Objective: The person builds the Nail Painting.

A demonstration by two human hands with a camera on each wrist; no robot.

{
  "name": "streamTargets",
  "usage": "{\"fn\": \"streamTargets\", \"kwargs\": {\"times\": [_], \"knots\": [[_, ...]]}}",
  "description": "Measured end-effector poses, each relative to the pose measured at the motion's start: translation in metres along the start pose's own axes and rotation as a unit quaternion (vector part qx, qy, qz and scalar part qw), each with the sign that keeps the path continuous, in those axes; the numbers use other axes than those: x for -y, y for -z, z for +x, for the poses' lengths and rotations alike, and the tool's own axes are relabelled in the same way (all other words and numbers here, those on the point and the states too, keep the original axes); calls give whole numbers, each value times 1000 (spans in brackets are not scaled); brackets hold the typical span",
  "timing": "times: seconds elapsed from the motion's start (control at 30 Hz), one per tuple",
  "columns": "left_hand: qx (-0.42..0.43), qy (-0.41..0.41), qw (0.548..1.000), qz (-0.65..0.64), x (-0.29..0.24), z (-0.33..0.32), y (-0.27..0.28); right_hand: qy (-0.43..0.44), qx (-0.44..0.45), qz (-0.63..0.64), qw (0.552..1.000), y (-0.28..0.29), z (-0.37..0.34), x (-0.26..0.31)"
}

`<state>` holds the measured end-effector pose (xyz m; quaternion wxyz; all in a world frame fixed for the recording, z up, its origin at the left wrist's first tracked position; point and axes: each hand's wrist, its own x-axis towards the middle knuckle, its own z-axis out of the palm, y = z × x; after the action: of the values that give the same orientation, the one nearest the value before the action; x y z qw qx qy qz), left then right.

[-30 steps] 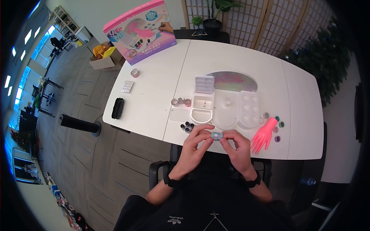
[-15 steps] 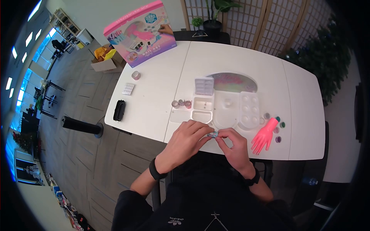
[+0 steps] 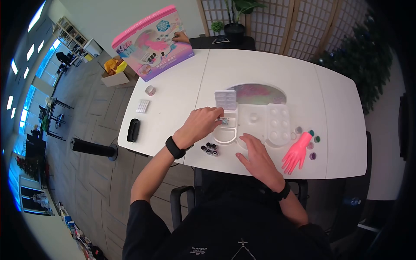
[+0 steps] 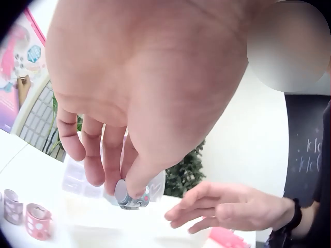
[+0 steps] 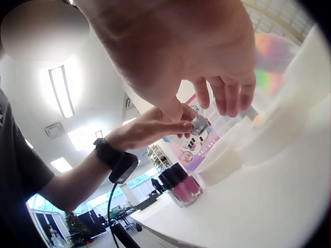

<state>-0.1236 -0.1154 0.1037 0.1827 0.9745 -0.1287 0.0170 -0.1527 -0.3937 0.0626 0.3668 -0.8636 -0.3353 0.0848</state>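
Observation:
My left hand (image 3: 200, 125) pinches a small blue-grey patterned roll (image 3: 224, 121) over the upper compartment of the white tray (image 3: 226, 141). In the left wrist view the roll (image 4: 132, 195) sits between thumb and fingertips. Held with its fingers apart and nothing in them, my right hand (image 3: 261, 162) is near the tray's round front section. A lidded box section (image 3: 225, 99) stands behind the compartments. Two small rolls, one grey (image 4: 13, 206) and one pink (image 4: 39, 221), show in the left wrist view.
Small bottles (image 3: 209, 149) stand at the table's front edge. A pink model hand (image 3: 297, 154) lies at the right beside small pots (image 3: 313, 156). Toward the left are a black holder (image 3: 133, 130), a white pack (image 3: 142, 106) and a large printed box (image 3: 154, 45).
My left hand has moved away from my right hand, left and up to the tray, carrying the roll. The right hand has let go of it and its fingers have spread.

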Motion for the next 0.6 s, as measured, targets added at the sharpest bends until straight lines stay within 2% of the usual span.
{"fn": "streamTargets", "kwargs": {"times": [0.1, 0.33, 0.53, 0.6], "knots": [[22, -2, 999, 26, 8, 7, -6, 31, 15, -49, 998, -6, -6, -6], [86, 6, 994, 69, 11, 13, -14, 52, 19, -60, 997, -9, -9, -12], [89, -14, 991, 102, 19, 14, -23, 61, 19, -68, 996, -10, -11, -14], [67, -39, 991, 111, 20, 13, -25, 63, 18, -72, 995, -11, -11, -14]]}}
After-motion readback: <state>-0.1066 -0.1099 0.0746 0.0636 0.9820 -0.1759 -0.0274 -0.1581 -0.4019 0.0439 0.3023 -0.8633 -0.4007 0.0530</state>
